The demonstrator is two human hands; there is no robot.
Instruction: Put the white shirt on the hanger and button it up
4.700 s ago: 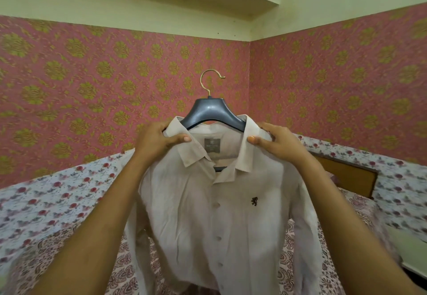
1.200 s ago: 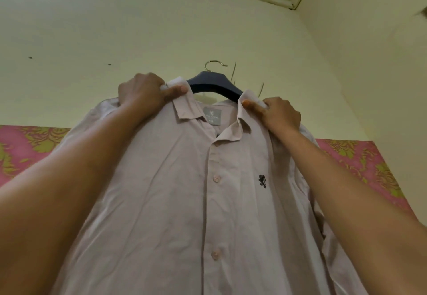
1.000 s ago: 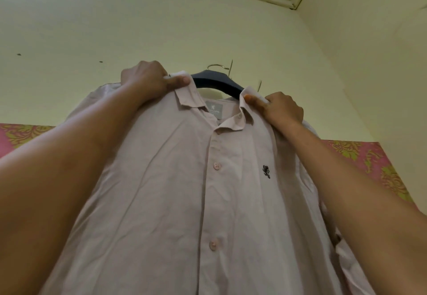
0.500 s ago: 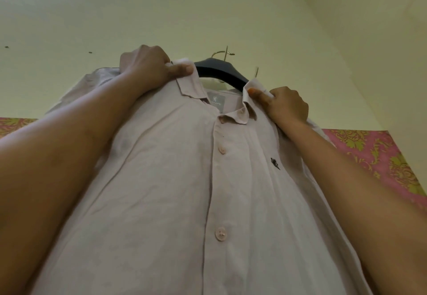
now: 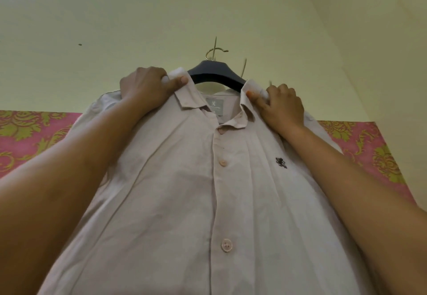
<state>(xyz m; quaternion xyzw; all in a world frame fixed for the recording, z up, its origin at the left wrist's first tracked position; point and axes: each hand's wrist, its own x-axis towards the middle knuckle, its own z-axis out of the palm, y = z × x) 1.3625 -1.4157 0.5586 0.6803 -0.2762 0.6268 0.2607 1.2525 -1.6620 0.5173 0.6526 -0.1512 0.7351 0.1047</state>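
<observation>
Pale, off-white cloth fills most of the view: the white shirt (image 5: pixel 184 190) hangs on a dark hanger (image 5: pixel 215 73), held up against a yellowish wall (image 5: pixel 115 17) and seen from below. The hanger's dark shoulders show inside the open collar (image 5: pixel 184 100), and its metal hook (image 5: pixel 216 53) rises above them. A thin metal pin (image 5: pixel 215 43) juts from the wall right at the hook, but from this angle I cannot tell whether the hook is caught on it.

The left hand (image 5: pixel 144 84) grips the shirt at the left side of the collar, fingers curled over the top and thumb pressed flat across the collar's edge. The right hand (image 5: pixel 283 107) clamps the right side of the collar the same way, thumb on the front.

Inside the neck sits a grey label (image 5: pixel 214 105) with a small light emblem; the lettering under it is too small to read. A dark embroidered emblem (image 5: pixel 281 162) marks the chest below the right hand. It carries no legible writing.

The two fronts lie closed down the placket, where an upper button (image 5: pixel 223 163) and a lower button (image 5: pixel 226 245) show, both pale pink. Pink wallpaper (image 5: pixel 27 137) with a gold floral pattern runs along the wall behind, on either side of the shirt.
</observation>
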